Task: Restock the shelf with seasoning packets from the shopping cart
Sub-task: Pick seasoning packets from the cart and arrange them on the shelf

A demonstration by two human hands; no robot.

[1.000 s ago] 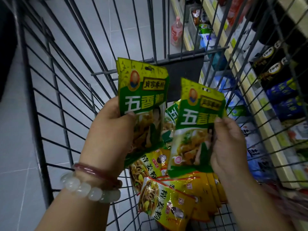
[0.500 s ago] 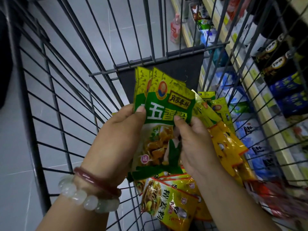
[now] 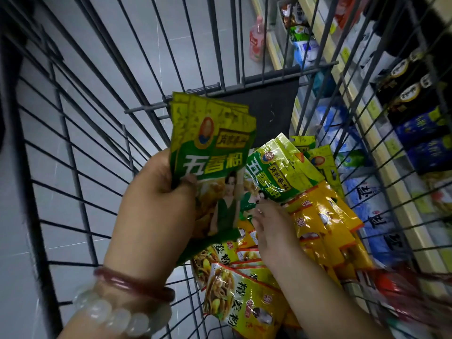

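Inside the wire cart [image 3: 102,148], a fanned stack of green packets [image 3: 210,152] is gripped by the left hand [image 3: 156,211]; another green packet [image 3: 276,172] is pinched by the right hand [image 3: 271,228] fingers [image 3: 263,206].

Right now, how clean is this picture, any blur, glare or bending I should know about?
Head view: dim overall; the shopping cart wires bow outward with wide-angle distortion; glare glints on the yellow packets; the lower right corner smears with motion blur; the green packets held by the left hand read sharply; the right hand is slightly soft.
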